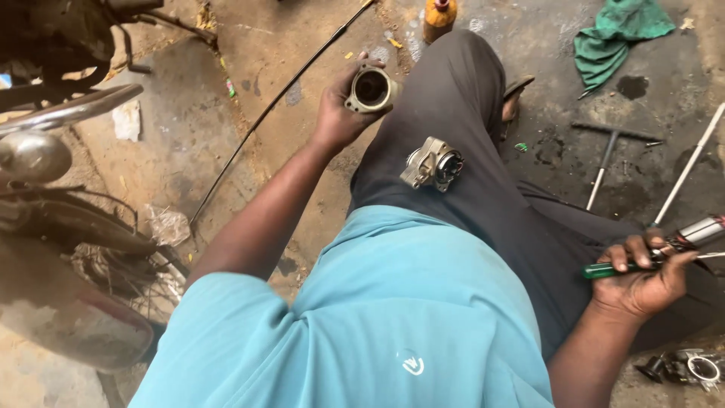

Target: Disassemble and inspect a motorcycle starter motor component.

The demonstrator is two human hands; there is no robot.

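My left hand (341, 113) is raised over my knee and grips a round, hollow metal engine part (371, 90) with its opening facing the camera. A second metal part with a dark round end (432, 165) rests on my dark trouser leg (468, 98), untouched. My right hand (642, 276) at the right edge is closed around a green-handled tool (610, 269) together with a shiny metal cylinder (706, 230).
A motorcycle (45, 151) stands at the left on the dirt and concrete floor. A black cable (279, 98) runs across the ground. A T-handle wrench (608, 155), a white rod (691, 166), a green rag (615, 34), an orange bottle (439, 19) and small metal parts (691, 368) lie about.
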